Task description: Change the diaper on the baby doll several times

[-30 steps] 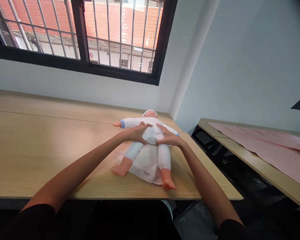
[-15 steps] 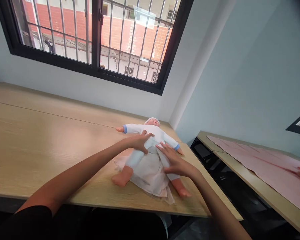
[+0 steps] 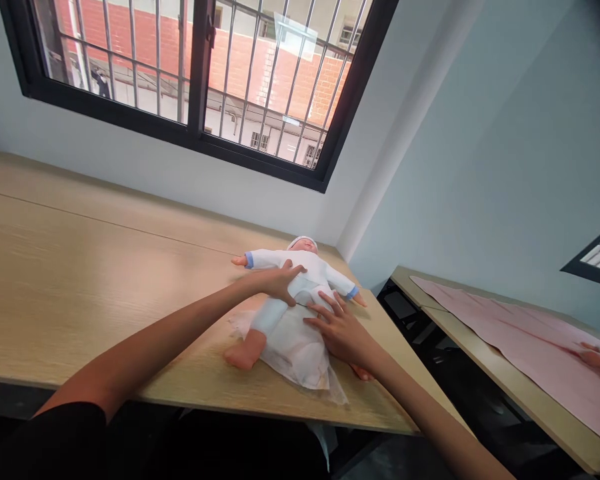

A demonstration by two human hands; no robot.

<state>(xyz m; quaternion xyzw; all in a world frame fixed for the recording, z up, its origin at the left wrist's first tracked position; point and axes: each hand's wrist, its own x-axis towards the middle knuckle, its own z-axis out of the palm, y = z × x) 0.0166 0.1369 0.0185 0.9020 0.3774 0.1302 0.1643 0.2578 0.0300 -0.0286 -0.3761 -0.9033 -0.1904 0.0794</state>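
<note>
Left hand (image 3: 277, 281) resting across the middle of a baby doll (image 3: 300, 263), fingers lying over its white suit (image 3: 323, 273) at the waist. Right hand (image 3: 340, 333) spread flat on a white gauzy cloth (image 3: 293, 357) lapped over the doll's legs, near the left hand but apart from it, neither hand clearly gripping. Doll on its back on the cloth, head toward the window, arms out to the sides in blue-cuffed sleeves. One bare foot (image 3: 243, 357) poking out at the cloth's edge, the other foot (image 3: 363, 373) just beside the right wrist. All of it on a pale wooden desk (image 3: 80, 280). Off to the right, a second desk (image 3: 525, 393) under a pink sheet (image 3: 510, 320), with another person's hand (image 3: 594, 357) at its far end. Beyond, a barred, black-framed window (image 3: 195, 87) and a red brick wall (image 3: 245, 60) outside.
</note>
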